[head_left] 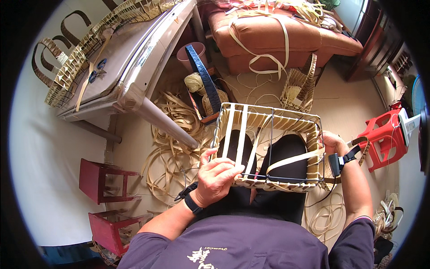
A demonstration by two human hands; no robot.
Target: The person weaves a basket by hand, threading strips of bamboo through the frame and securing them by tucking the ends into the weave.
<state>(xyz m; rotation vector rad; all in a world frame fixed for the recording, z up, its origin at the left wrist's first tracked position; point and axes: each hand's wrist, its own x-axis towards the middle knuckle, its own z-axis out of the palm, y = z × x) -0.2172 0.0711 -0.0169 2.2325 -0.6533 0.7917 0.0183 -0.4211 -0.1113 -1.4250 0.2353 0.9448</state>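
Head view gives me a long counter (120, 60) at upper left, a row of woven baskets with brown handles along its far edge. Beyond it, to the right, I see an orange-brown sofa (309, 41) with pale strips trailing over its front. A loose heap of strips (172, 112) lies on the floor beside the counter's leg, and a red plastic stool (396, 121) is at the right. Centrally, over the person's thighs, I have the rectangular basket (286, 184), wire-framed and partly woven, opening upward. Of the hands, the left hand (216, 177) is closed on its near left corner; the right hand (333, 142) is against the right wall, its fingers largely hidden, so I cannot tell its grip. Smallest, blue-handled scissors (93, 76) lie on the counter.
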